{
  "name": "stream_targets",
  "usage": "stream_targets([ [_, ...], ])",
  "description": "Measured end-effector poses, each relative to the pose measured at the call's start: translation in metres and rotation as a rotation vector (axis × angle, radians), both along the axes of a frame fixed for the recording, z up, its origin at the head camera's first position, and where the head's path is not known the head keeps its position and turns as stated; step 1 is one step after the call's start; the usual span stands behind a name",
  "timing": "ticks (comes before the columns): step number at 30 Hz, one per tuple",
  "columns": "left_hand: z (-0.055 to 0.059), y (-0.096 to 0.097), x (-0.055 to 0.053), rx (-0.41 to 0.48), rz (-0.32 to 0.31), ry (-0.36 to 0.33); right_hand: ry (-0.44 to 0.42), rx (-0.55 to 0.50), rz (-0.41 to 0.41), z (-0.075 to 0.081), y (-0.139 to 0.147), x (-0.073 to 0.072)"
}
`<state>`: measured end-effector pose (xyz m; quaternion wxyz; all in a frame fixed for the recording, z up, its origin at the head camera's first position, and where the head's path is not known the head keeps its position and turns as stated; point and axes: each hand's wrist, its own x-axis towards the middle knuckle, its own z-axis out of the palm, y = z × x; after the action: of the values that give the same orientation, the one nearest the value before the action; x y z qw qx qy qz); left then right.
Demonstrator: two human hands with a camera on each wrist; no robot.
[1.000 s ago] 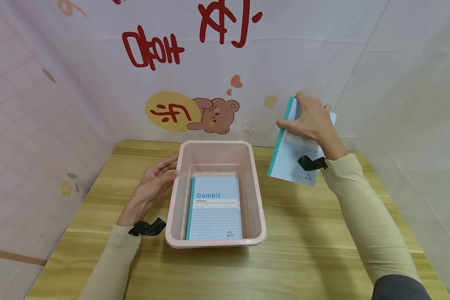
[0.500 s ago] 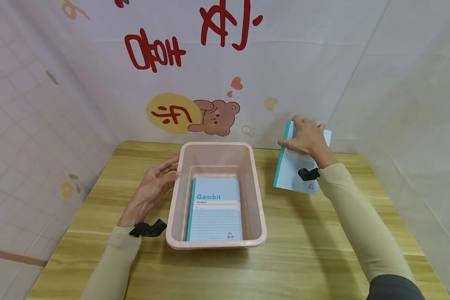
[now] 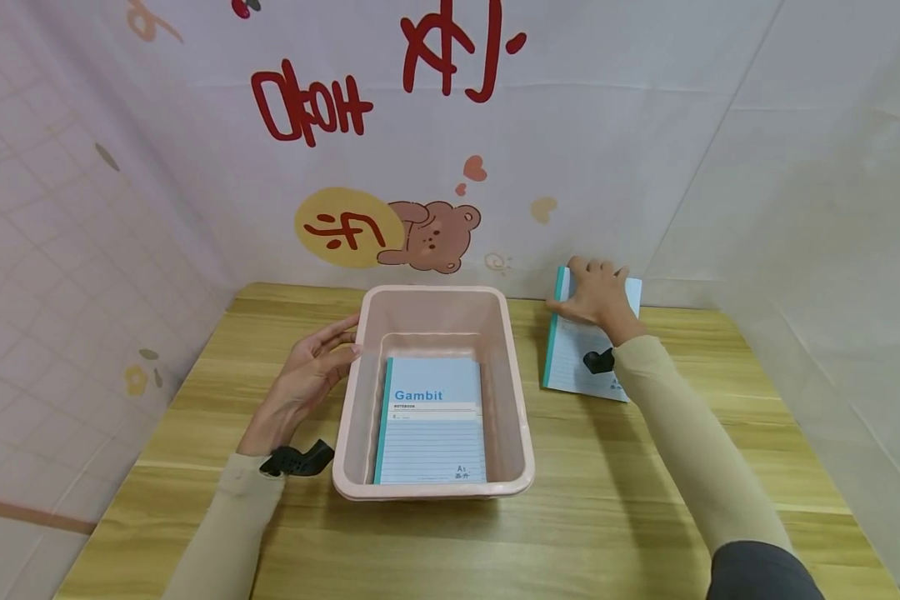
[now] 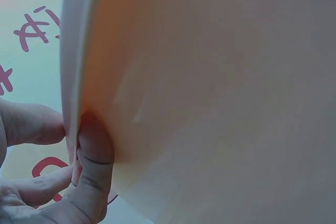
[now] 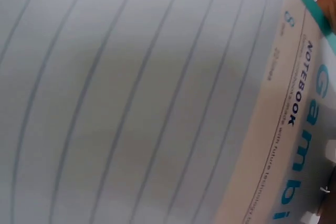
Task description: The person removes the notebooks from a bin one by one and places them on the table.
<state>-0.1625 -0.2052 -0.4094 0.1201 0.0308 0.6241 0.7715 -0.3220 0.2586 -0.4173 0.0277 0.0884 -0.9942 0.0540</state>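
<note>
Notebook with pale blue ruled cover and teal spine, in the right hand, at far side of the pale wood-grain counter, well right of the tub. Hand lies over the upper cover, thumb at the spine, fingers toward the top edge, gripping it. Whether its underside touches the counter, cannot tell. Right wrist view: ruled cover fills most of it, "NOTEBOOK" legible.

Left hand at the left wall of the pale pink rectangular plastic tub, pinching the rim between thumb and fingers, one digit inside, others outside. Tub sits upright on the counter. Within it, flat and cover up: second pale blue notebook marked "Gambit", teal spine to the left.

Behind: white printed backdrop, brown bear, red characters.
</note>
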Motion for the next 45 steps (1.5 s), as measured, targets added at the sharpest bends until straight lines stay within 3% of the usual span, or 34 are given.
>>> stream_targets([
  [12,-0.001,0.003,-0.001,0.018,-0.003,0.027,-0.058,-0.011,0.054,-0.036,0.003,-0.011],
  [21,0.001,0.004,0.0,0.01,0.01,0.022,-0.137,-0.04,0.073,-0.049,-0.003,-0.008],
  [29,0.0,0.004,0.001,0.013,0.005,0.018,-0.153,-0.043,0.092,-0.057,-0.003,-0.002],
  [39,0.002,0.004,0.0,0.015,0.016,0.003,-0.109,-0.065,0.106,-0.052,-0.001,0.005],
  [45,0.003,0.002,0.0,-0.005,0.021,0.004,-0.038,-0.068,0.087,-0.043,-0.006,0.013],
])
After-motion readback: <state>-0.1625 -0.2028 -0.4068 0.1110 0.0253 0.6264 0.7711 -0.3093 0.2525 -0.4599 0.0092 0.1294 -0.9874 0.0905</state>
